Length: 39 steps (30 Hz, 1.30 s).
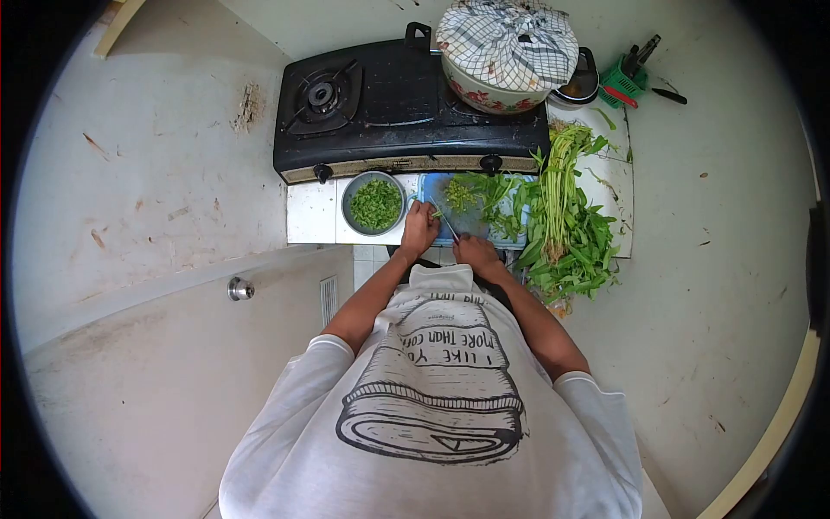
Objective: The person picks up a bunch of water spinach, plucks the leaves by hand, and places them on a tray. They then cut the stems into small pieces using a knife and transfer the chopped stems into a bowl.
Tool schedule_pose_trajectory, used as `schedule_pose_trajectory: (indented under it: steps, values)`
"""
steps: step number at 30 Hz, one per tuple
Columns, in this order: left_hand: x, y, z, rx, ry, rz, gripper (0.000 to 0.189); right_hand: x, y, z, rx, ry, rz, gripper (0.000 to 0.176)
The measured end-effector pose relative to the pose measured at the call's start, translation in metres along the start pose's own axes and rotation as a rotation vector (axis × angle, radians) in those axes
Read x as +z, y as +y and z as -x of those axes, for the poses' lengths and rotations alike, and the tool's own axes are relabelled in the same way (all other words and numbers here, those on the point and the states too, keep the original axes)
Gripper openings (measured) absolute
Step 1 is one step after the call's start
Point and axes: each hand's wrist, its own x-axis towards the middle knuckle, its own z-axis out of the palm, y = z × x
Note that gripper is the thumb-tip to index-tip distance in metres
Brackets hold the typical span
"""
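Observation:
My right hand point(476, 253) is wrapped round the handle of a knife point(447, 223), whose blade slants up and left over a blue cutting board point(492, 243). Across from it my left hand point(419, 228) is closed at the board's left edge, pinching a short green stem point(437, 215) beside the blade. Chopped green bits point(461, 195) lie on the board, with loose leaves point(501, 208) to their right. Just left of my left hand stands a round grey bowl point(347, 216) holding chopped greens point(375, 205).
A black gas stove point(402, 95) backs the white tiled counter point(311, 216), carrying a cloth-covered pot point(501, 99). Long-stemmed leafy greens point(566, 216) overhang the counter at right. Behind them are a small lidded pot point(577, 89) and a green basket point(624, 80) of utensils.

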Motion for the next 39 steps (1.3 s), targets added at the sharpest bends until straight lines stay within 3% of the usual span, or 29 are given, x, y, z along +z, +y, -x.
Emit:
schedule_pose_trajectory:
  steps: [7,39]
  values:
    - [-0.002,0.003,0.0,0.014,-0.009,-0.063,0.017,-0.012,-0.014,-0.004,0.076,-0.051,-0.009,0.042]
    - [-0.003,0.001,0.0,-0.025,-0.015,0.002,0.019,-0.013,-0.004,0.011,0.012,-0.013,0.003,0.041]
